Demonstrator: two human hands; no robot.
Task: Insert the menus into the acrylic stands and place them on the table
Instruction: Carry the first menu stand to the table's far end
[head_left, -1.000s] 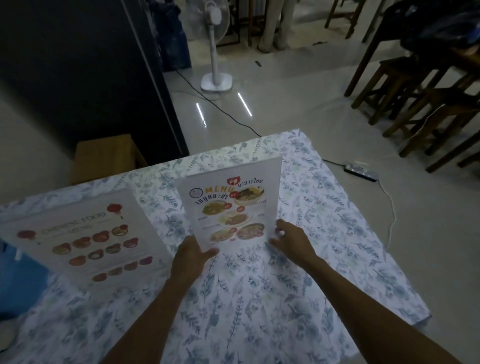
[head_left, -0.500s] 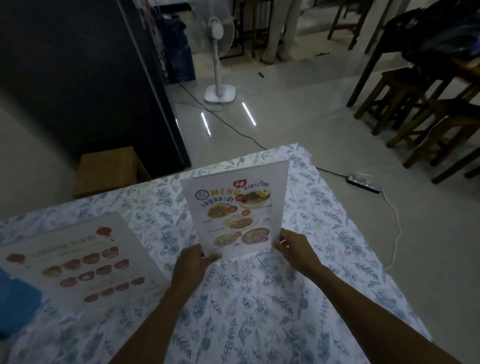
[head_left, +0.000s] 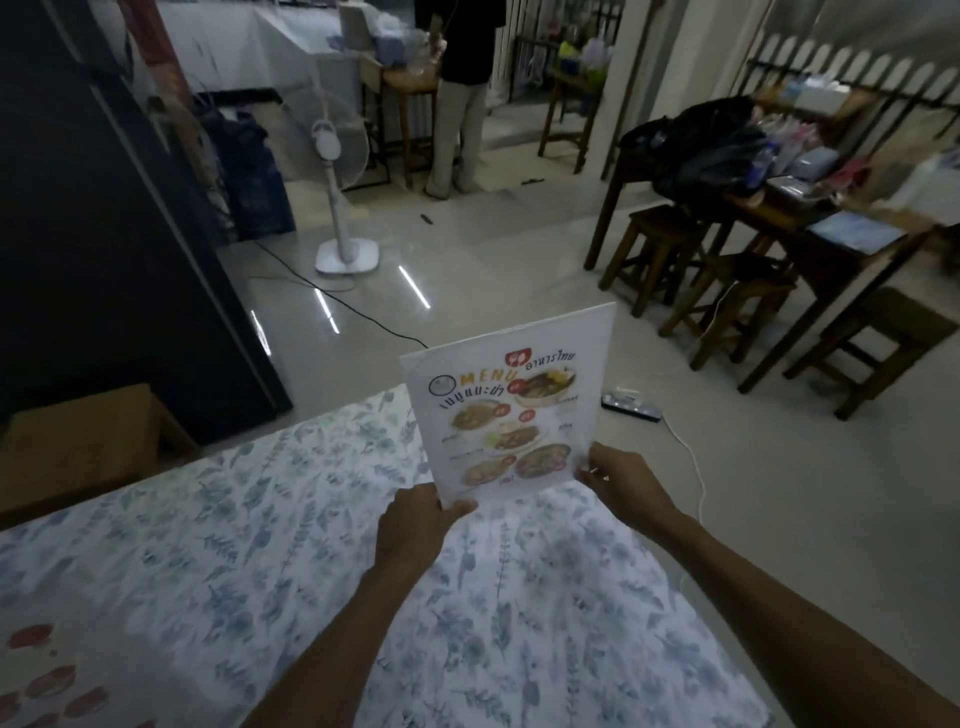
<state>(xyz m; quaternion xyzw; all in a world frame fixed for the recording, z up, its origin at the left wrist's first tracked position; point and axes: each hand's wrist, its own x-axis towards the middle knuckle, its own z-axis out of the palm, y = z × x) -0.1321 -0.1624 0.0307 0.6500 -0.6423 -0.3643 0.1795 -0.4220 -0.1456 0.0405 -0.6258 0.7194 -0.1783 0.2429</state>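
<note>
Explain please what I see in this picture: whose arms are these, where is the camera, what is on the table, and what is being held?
No machine is here. The camera sits on a person's head and looks forward and down, so the two bare arms are that person's own. The left hand and the right hand each pinch a bottom corner of a menu with food pictures, held upright above the far edge of the table. It seems to sit in a clear acrylic stand, though that is hard to tell. The table wears a floral tablecloth. A second menu lies flat at the lower left, mostly cut off. Behind are a standing fan and wooden stools.
</note>
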